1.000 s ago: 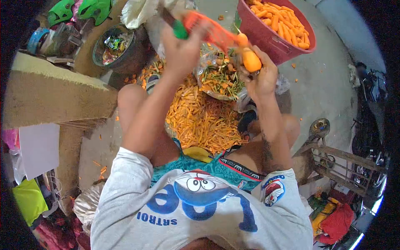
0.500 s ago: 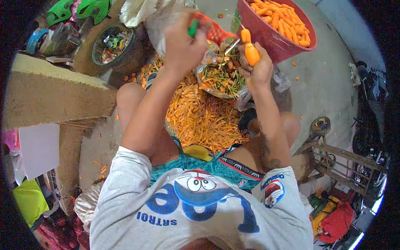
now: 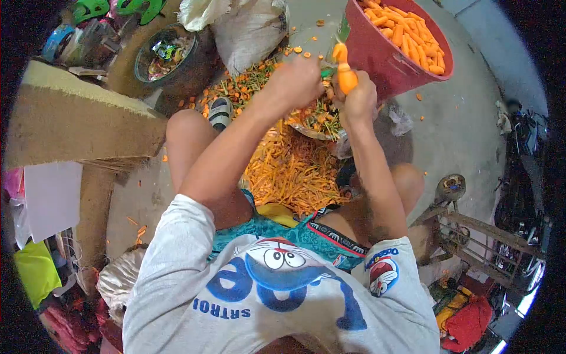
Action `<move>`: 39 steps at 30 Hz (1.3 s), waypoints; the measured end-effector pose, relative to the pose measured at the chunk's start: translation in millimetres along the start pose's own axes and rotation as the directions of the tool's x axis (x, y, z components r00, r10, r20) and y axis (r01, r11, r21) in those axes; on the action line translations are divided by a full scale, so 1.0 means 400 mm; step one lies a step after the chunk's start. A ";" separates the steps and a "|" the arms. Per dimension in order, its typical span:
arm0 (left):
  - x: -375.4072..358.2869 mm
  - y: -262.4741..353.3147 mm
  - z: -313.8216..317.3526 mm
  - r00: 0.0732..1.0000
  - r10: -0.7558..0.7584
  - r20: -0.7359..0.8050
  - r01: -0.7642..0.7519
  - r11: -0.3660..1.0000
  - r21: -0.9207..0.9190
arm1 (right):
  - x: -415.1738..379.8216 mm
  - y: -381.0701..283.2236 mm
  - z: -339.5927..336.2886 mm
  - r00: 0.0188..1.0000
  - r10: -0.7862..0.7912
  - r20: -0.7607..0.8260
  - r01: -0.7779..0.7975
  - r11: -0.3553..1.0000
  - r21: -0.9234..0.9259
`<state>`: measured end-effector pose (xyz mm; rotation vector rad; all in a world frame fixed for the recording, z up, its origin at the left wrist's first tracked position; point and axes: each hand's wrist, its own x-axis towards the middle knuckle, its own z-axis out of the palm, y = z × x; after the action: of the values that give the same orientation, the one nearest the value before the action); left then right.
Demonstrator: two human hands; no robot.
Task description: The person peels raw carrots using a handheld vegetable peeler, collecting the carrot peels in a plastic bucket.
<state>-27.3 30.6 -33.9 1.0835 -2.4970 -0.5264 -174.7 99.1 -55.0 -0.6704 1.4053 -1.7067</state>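
Observation:
My right hand point(image 3: 358, 97) is wrapped round a knobbly orange carrot point(image 3: 348, 81), whose crooked, narrow end points up. Close on its left, my left hand point(image 3: 298, 82) is closed in a fist, blurred by motion. A bit of green handle point(image 3: 326, 72) shows at its fingers; the working end of this tool is hidden. Below both hands, a bag of carrot tops and trimmings point(image 3: 321, 121) sits partly covered by them. A heap of orange peelings point(image 3: 295, 171) spreads over the floor between my legs.
A red tub point(image 3: 377, 65) full of peeled carrots stands at the upper right. A white sack point(image 3: 250, 35) and a dark bin of wrappers point(image 3: 141, 68) are at the upper left. Carrot ends and greens point(image 3: 239, 91) litter the floor. A wooden rack point(image 3: 483, 230) stands at the right.
My left hand has come down and right, from above the trimmings to beside the carrot. A red patterned item by it is out of view. My right hand still holds the carrot.

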 end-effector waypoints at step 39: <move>0.011 -0.030 -0.044 0.969 -0.233 0.084 0.228 0.971 0.073 | -0.044 -0.037 0.025 0.989 0.093 -0.112 -0.084 0.993 0.078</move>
<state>-14.5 16.3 -23.5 1.4157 -2.4945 -0.5774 -160.8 109.2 -36.9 -0.4691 1.4229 -1.7406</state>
